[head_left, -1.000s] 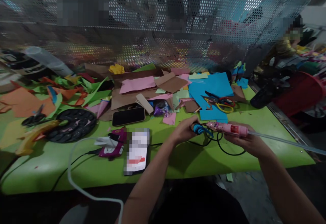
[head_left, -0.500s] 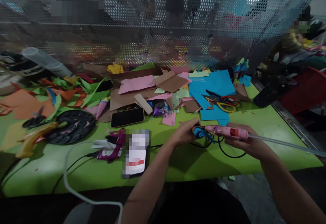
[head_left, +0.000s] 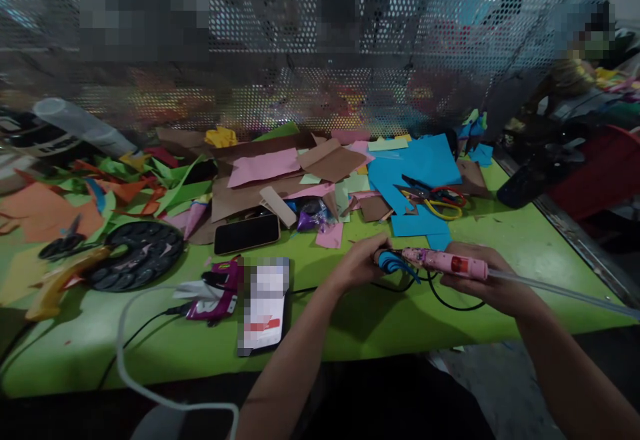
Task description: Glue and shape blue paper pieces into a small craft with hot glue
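Observation:
Over the front right of the green table, my left hand [head_left: 361, 261] is closed round a rolled strip of blue paper [head_left: 391, 262]. My right hand [head_left: 495, 290] grips a pink hot glue gun [head_left: 445, 261], and a long clear glue stick [head_left: 560, 290] sticks out of its back end. The glue gun's nozzle points left and meets the blue roll's edge; whether it touches cannot be told. A black cord hangs in a loop below the glue gun. Just beyond my hands lie blue paper sheets [head_left: 417, 225] and scissors with red and yellow handles [head_left: 440, 201].
Left of my forearm lie a lit phone [head_left: 267, 307], a dark phone [head_left: 247, 234] and a purple tissue pack [head_left: 215, 297]. A yellow glue gun [head_left: 65, 283] leans on a black round tray [head_left: 137, 253]. Paper scraps [head_left: 265, 167] cover the back, before a perforated metal screen [head_left: 300, 87].
The view has shifted slightly, so things on the left sit a little further left and lower. Both hands keep their hold on the blue roll and glue gun.

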`<state>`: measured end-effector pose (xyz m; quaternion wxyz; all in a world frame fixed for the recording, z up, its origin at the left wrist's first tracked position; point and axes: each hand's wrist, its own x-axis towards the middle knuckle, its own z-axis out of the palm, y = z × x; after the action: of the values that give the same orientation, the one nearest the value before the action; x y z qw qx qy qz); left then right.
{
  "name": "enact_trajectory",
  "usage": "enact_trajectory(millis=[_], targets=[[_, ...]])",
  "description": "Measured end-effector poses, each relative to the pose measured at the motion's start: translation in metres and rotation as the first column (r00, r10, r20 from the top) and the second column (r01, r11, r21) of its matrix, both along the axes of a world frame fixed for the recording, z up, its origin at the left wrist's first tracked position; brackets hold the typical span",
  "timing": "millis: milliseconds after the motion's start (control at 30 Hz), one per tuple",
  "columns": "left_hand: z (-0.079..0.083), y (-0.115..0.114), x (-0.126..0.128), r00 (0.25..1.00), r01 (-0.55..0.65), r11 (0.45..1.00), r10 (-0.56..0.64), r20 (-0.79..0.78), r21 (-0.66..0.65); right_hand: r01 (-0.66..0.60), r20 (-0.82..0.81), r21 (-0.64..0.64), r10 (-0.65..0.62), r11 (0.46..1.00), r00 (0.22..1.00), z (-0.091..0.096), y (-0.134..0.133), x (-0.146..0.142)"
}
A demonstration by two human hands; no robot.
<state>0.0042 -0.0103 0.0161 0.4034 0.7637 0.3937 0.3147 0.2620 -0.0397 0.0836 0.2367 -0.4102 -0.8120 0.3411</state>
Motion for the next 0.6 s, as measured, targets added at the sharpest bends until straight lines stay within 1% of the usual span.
enact_trajectory(millis=[167, 333, 500, 600], targets=[[0.0036, -0.0008, 0.0000, 1.000, -0.017, 1.000, 0.017, -0.005, 0.011, 0.007, 0.064, 0.015, -0.008, 1.000, 0.998, 0.0022, -0.0025, 0.0044], [0.0038, -0.0006, -0.0010, 1.000, -0.002, 1.000, 0.001, 0.026, 0.025, 0.022, 0.050, -0.015, -0.021, 1.000, 0.999, 0.0015, -0.0053, 0.0074], [0.0045, -0.0004, -0.0011, 0.999, -0.003, 1.000, 0.003, 0.033, 0.005, -0.017, 0.046, -0.023, 0.018, 1.000, 0.999, 0.0036, -0.0064, 0.0082], [0.0037, -0.0003, -0.0010, 0.999, -0.008, 1.000, 0.008, 0.033, 0.014, -0.037, 0.058, -0.015, 0.038, 0.999, 0.998, 0.0060, -0.0068, 0.0076]])
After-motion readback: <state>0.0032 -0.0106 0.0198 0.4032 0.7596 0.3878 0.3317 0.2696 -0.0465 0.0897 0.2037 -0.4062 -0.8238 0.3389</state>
